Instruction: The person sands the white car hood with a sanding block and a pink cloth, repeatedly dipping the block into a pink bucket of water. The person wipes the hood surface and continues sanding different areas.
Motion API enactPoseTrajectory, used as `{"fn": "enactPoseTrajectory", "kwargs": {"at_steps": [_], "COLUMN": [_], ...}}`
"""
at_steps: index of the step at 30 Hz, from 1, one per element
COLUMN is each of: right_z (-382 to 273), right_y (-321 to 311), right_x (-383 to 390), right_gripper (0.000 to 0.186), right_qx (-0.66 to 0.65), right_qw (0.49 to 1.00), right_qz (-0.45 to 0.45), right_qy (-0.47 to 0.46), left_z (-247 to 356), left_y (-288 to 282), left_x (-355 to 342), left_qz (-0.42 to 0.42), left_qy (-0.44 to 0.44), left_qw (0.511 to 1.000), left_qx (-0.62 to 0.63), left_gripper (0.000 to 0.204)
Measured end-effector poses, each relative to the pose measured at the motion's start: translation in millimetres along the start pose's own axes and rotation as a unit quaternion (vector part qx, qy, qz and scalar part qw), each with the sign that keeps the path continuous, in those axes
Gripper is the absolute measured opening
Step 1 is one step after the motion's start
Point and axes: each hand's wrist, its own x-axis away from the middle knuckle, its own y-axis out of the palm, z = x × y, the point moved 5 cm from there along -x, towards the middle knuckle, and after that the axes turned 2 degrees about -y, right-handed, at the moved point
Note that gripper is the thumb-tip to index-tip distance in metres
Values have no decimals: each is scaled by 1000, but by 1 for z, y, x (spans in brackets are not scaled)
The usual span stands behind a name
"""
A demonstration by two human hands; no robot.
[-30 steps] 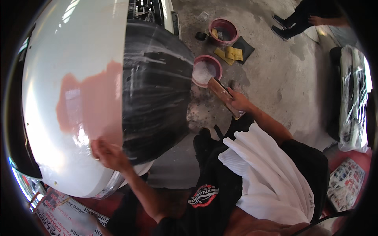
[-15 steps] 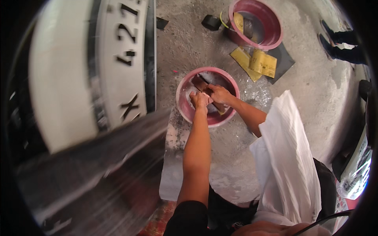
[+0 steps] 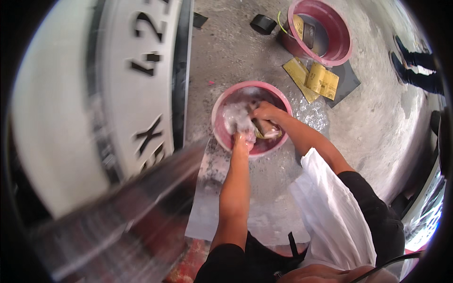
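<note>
The left hand (image 3: pixel 244 138) dips into the near round pink plastic basin (image 3: pixel 255 84), its grip obscured by splashing water; the right hand (image 3: pixel 265 111) grasps the brown flat block (image 3: pixel 268 128) inside, apparently steadying it where the walls contain runoff. Beyond, stiff yellow sheets (image 3: pixel 325 80) partly overlap a flat black sheet (image 3: pixel 348 84), presumably for ready access, beside the far deep pink plastic tub (image 3: pixel 297 47).
</note>
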Motion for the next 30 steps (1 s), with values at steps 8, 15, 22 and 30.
{"fn": "enactPoseTrajectory", "kwargs": {"at_steps": [8,15,22,30], "right_z": [-46,-206,-407,-547], "right_y": [3,-23,63,316], "right_x": [286,440,588,595], "right_gripper": [53,57,65,63], "right_qx": [-275,-197,169,300], "right_qw": [946,899,745,622], "right_qz": [-41,-50,187,405], "right_qy": [-167,-387,-617,-599], "left_z": [14,98,244,420], "left_y": [161,245,157,-35], "left_x": [329,581,886,1000], "left_qz": [-67,78,106,439], "left_qy": [277,490,773,667], "left_qw": [957,867,618,295], "left_qx": [-49,-49,-94,-525], "left_gripper": [19,28,13,55]}}
